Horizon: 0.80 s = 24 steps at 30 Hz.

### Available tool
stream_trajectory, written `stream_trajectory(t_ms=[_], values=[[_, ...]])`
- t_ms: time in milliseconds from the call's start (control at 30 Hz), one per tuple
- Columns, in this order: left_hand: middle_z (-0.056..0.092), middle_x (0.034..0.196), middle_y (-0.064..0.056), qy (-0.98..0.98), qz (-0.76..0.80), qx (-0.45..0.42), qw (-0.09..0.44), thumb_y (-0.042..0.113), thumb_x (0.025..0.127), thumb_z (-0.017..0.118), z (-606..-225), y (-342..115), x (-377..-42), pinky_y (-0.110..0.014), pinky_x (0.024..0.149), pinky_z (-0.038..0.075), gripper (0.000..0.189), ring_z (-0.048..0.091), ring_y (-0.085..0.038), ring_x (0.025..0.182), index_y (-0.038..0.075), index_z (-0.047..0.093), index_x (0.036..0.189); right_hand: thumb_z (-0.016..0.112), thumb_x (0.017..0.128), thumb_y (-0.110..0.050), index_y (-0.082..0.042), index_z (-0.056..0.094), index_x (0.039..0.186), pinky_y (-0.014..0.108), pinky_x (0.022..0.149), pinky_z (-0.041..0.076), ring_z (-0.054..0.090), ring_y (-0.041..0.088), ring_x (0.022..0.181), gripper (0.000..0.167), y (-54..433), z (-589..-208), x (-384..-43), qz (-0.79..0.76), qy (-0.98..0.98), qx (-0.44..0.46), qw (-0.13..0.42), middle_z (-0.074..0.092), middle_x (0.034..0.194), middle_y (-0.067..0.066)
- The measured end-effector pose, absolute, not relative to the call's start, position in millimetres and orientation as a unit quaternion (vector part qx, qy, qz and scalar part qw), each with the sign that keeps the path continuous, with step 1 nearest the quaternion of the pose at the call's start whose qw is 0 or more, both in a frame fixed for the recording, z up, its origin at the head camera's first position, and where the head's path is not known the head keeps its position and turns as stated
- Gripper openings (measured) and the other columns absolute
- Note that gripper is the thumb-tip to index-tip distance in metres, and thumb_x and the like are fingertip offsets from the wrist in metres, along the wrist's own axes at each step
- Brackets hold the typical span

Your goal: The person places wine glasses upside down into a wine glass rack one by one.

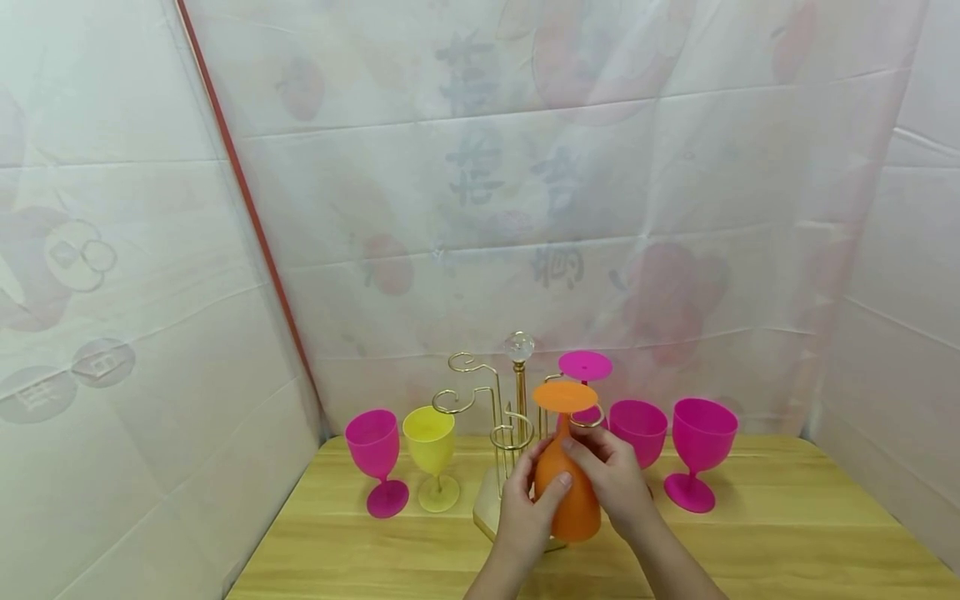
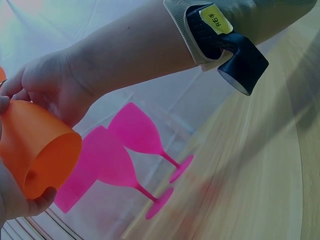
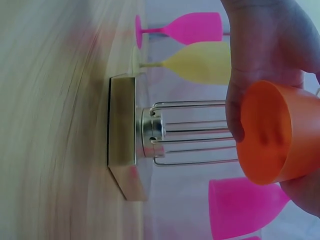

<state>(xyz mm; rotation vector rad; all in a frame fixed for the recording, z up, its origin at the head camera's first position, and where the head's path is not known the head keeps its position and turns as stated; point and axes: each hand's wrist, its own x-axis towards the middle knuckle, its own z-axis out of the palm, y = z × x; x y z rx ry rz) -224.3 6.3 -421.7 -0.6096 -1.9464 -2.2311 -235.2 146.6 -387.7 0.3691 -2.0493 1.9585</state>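
An orange goblet (image 1: 573, 492) is held upside down between both hands, its round foot uppermost. My left hand (image 1: 525, 508) grips the bowl from the left, thumb across its front. From the right, my right hand (image 1: 611, 471) holds the goblet near where stem meets bowl. The stem stands close beside a curled gold ring of the wire rack (image 1: 501, 450); whether it sits inside the ring I cannot tell. Behind it, an upside-down pink goblet (image 1: 585, 365) hangs on the rack. In the right wrist view, the orange bowl's open rim (image 3: 265, 132) faces the rack base (image 3: 122, 120).
Left of the rack stand an upright pink goblet (image 1: 373, 442) and a yellow goblet (image 1: 431, 442). On the right are two upright pink goblets, one partly hidden (image 1: 639, 427) and one farther right (image 1: 701, 433). A clear ball (image 1: 519, 346) tops the rack's post. Printed sheeting surrounds the wooden table (image 1: 360, 558).
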Motion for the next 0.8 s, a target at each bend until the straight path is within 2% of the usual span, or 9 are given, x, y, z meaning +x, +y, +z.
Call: stream_trajectory(t_ms=[433,600,700,800], values=[[0.059,0.132,0.001,-0.664,-0.719,-0.195,0.064,0.03,0.094,0.066,-424.9,8.5,-225.7,-0.033,0.092,0.055,0.05,0.057,-0.018,0.119,0.023,0.05,0.141,0.063,0.096,-0.019,0.0,0.061,0.126,0.027,0.084,0.056,0.067,0.017,0.096,0.035,149.9,-389.4,-238.8,0.673,-0.718,0.121,0.133,0.068,0.111,0.013],[0.052,0.141,0.002,-0.688,-0.701,-0.184,0.043,0.037,0.09,0.071,-426.3,8.3,-225.6,-0.037,0.096,0.054,0.068,0.054,-0.018,0.123,0.021,0.042,0.148,0.062,0.097,-0.02,0.003,0.059,0.128,0.027,0.082,0.057,0.067,0.017,0.093,0.038,151.9,-389.6,-238.8,0.667,-0.72,0.124,0.143,0.067,0.111,0.014],[0.047,0.146,0.003,-0.697,-0.695,-0.173,0.03,0.038,0.086,0.075,-426.5,9.2,-224.7,-0.04,0.098,0.052,0.079,0.052,-0.018,0.126,0.02,0.036,0.152,0.061,0.098,-0.02,0.003,0.058,0.129,0.027,0.081,0.057,0.067,0.017,0.092,0.039,153.9,-390.0,-239.0,0.665,-0.721,0.126,0.147,0.067,0.11,0.013],[0.046,0.146,0.001,-0.696,-0.697,-0.168,0.022,0.035,0.084,0.078,-426.4,10.5,-223.8,-0.041,0.098,0.052,0.083,0.052,-0.019,0.125,0.02,0.033,0.153,0.061,0.098,-0.02,0.002,0.058,0.129,0.028,0.081,0.058,0.067,0.018,0.092,0.038,156.2,-391.4,-239.7,0.664,-0.721,0.13,0.15,0.067,0.109,0.012]])
